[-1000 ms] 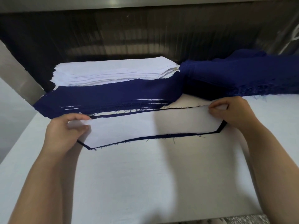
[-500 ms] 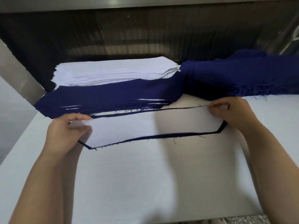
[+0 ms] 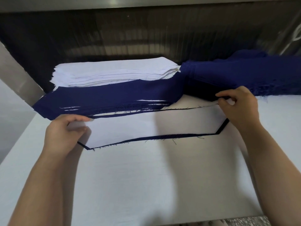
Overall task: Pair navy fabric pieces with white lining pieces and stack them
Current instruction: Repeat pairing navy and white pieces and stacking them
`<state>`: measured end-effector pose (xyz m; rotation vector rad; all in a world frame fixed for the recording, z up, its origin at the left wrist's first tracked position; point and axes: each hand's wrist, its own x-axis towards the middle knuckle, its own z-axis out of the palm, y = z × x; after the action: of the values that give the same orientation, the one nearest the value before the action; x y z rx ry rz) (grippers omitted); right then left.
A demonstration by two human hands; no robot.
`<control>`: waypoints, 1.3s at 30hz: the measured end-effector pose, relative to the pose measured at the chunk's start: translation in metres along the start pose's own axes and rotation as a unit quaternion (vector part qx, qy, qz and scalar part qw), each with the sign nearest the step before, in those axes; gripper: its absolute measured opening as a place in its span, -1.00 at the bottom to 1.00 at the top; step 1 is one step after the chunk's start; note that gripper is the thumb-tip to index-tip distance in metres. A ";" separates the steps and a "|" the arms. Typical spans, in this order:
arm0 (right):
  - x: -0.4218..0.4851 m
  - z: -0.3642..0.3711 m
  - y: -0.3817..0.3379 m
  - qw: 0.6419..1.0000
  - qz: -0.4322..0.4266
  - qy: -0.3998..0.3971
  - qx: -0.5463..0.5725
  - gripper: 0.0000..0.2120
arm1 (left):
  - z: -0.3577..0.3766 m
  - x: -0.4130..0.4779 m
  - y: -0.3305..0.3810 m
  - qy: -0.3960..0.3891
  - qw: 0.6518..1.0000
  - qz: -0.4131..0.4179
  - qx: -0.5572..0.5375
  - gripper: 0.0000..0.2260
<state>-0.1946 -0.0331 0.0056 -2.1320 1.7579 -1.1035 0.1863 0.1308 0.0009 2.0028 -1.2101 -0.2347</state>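
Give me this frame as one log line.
step: lining lies on navy piece | left hand: pinches lining's left end | right hand: pinches its right end | paired stack: behind, on table

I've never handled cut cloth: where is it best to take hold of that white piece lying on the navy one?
At its two short ends, coming in from the left and right. The white piece is long, thin and limp, flat on the navy piece, so a middle grip would probably let it sag. The left hand and right hand pinch those ends now.
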 end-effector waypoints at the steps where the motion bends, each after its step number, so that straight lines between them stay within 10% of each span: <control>1: 0.000 0.000 -0.001 1.000 -0.004 0.008 -0.001 -0.80 | 0.000 -0.001 0.001 0.003 1.000 0.005 0.000 -0.65; 18: 0.006 0.022 -0.055 0.982 -0.183 0.018 -0.046 -0.71 | 0.021 0.001 0.012 0.037 0.996 0.038 0.072 -0.75; 27: 0.050 0.028 -0.065 0.964 -0.052 -0.064 -0.251 -0.69 | 0.032 -0.001 0.018 0.026 0.996 0.079 0.013 -0.73; 39: 0.065 0.017 -0.060 0.993 0.066 -0.025 -0.096 -0.74 | 0.033 0.000 0.019 0.002 0.996 0.087 -0.019 -0.76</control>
<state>-0.1352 -0.0796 0.0545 -2.0884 2.0228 -0.8721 0.1567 0.1086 -0.0091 1.8532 -1.3591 -0.1662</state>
